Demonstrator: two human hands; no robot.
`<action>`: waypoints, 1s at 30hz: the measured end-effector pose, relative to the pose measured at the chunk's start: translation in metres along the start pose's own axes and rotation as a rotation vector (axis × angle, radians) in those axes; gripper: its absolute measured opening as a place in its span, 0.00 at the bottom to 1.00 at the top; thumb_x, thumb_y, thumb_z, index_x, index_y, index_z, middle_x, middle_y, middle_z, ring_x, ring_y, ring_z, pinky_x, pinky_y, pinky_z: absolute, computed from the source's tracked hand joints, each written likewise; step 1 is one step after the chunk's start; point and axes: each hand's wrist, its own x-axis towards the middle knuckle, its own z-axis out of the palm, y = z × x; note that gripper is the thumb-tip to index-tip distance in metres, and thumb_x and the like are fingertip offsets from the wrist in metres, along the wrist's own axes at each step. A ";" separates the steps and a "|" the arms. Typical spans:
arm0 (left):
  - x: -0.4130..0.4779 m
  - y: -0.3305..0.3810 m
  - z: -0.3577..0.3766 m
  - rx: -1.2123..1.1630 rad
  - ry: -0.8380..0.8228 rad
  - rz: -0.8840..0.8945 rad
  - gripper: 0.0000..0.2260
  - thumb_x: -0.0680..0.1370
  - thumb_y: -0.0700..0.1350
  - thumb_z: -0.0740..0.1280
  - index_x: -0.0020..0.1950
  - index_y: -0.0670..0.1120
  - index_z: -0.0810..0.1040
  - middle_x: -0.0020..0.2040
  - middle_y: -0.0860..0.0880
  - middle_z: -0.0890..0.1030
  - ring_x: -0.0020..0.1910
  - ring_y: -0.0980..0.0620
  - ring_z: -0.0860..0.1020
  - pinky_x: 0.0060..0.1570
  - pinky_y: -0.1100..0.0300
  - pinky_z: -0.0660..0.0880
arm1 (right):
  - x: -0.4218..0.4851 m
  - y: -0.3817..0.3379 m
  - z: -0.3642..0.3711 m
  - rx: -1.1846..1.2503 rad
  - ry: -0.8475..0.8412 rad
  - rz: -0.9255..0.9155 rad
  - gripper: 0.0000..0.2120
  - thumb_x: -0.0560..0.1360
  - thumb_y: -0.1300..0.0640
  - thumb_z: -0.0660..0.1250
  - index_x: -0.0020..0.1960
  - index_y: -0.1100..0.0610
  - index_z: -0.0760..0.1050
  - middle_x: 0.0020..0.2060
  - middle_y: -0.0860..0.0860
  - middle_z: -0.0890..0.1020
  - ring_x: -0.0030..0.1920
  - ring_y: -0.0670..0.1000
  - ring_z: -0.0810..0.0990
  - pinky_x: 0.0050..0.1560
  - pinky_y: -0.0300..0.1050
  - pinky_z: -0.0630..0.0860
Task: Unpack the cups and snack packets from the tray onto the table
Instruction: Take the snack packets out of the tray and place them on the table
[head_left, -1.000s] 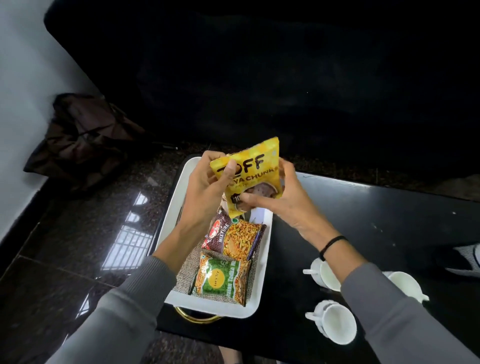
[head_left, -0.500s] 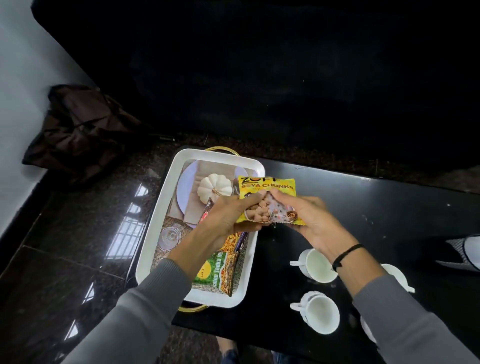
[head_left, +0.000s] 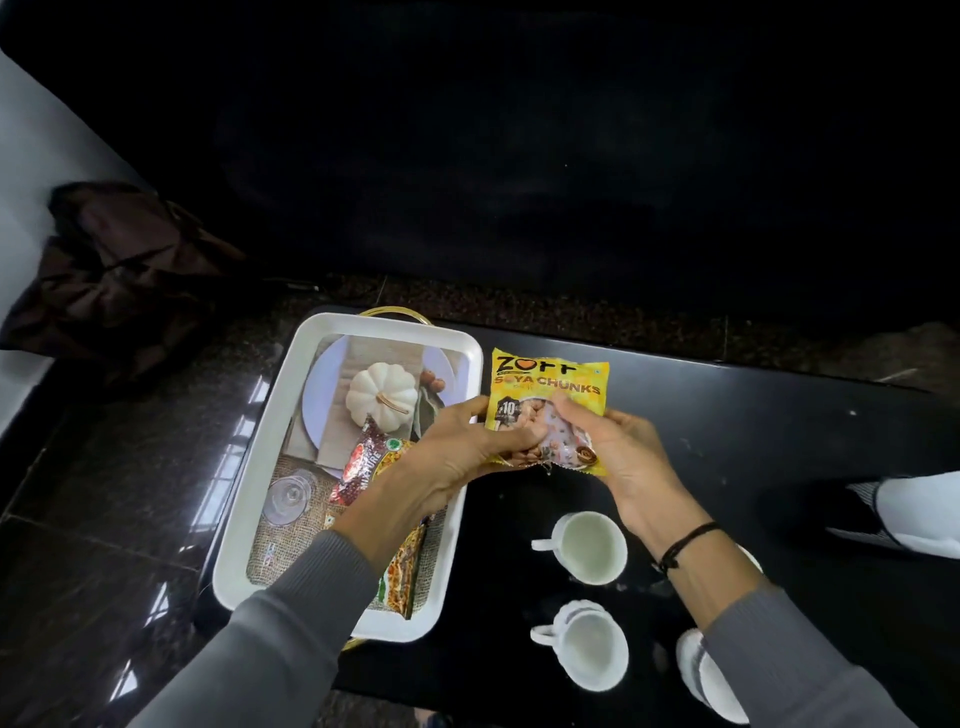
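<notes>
Both hands hold a yellow soya chunks packet (head_left: 548, 387) just right of the white tray (head_left: 254, 467), low over the black table (head_left: 753, 441). My left hand (head_left: 457, 449) grips its lower left edge and my right hand (head_left: 615, 449) its lower right. In the tray lie a red mixture packet (head_left: 363, 465) and a green packet (head_left: 402, 577), both partly under my left forearm. Two white cups (head_left: 592, 545) (head_left: 589, 644) stand on the table near me, and a third cup (head_left: 706, 675) is partly hidden behind my right sleeve.
The tray's floor has a printed picture of a white pumpkin (head_left: 382, 392) and a glass (head_left: 288, 499). A dark brown bag (head_left: 114, 280) lies on the floor at the left. A white-and-black shoe (head_left: 904, 514) shows at the right edge.
The yellow packet was lifted upright above the tray, then carried right and lowered flat toward the table beside the tray. Both hands stayed on it.
</notes>
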 end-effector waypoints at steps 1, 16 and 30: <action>0.002 -0.001 0.003 0.001 0.004 0.000 0.18 0.69 0.35 0.80 0.55 0.44 0.79 0.51 0.43 0.89 0.47 0.49 0.88 0.42 0.60 0.84 | 0.002 0.000 -0.004 -0.003 -0.002 0.019 0.20 0.67 0.42 0.80 0.48 0.58 0.87 0.43 0.53 0.90 0.53 0.56 0.87 0.70 0.57 0.73; 0.035 -0.021 0.033 0.086 0.179 0.064 0.22 0.71 0.35 0.80 0.62 0.42 0.79 0.53 0.44 0.88 0.50 0.49 0.87 0.45 0.59 0.84 | 0.043 0.011 -0.040 -0.113 0.109 -0.069 0.08 0.70 0.55 0.81 0.45 0.51 0.83 0.40 0.47 0.89 0.44 0.48 0.88 0.43 0.43 0.83; 0.062 -0.038 0.032 0.564 0.398 0.259 0.28 0.78 0.35 0.72 0.75 0.49 0.69 0.62 0.54 0.79 0.59 0.59 0.76 0.59 0.66 0.75 | 0.085 0.021 -0.051 -0.350 0.161 -0.108 0.15 0.77 0.54 0.74 0.63 0.54 0.80 0.51 0.47 0.85 0.54 0.51 0.85 0.60 0.52 0.82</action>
